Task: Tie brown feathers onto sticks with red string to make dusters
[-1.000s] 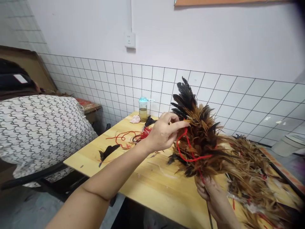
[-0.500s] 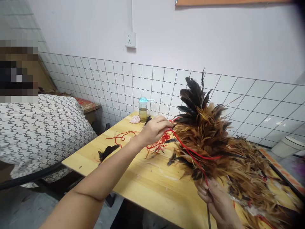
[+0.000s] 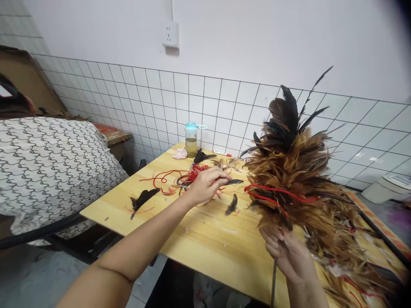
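Brown and black feathers make up a large, bushy bundle (image 3: 289, 167) bound on a thin dark stick (image 3: 273, 280), held up over the right part of a pale yellow wooden table (image 3: 205, 241). The right hand (image 3: 284, 248) grips the stick just below the plumes, its fingers curled closed around it. Longer black feathers rise from the top of the bundle, and a bright red cord (image 3: 282, 192) runs across its front in two strands that meet in a bend at the left edge.

The left hand (image 3: 208, 183) is apart from the bundle, over the middle of the table, with fingers bent and thumb near the fingertips. A slim black feather (image 3: 236, 182) shows right at those tips; I cannot tell whether they pinch it. Beside this hand sits a tangle of red string (image 3: 197, 172), partly hidden by it.

A small dark feather (image 3: 231, 204) lies between the hands, and a glossy black feather (image 3: 146, 198) rests toward the table's left edge. Farther back stand a clear bottle with a light-blue lid (image 3: 191, 143) and, next to it, a crumpled pinkish-white tissue (image 3: 180, 153). Loose brown feathers (image 3: 340, 239) are heaped beyond the right hand.
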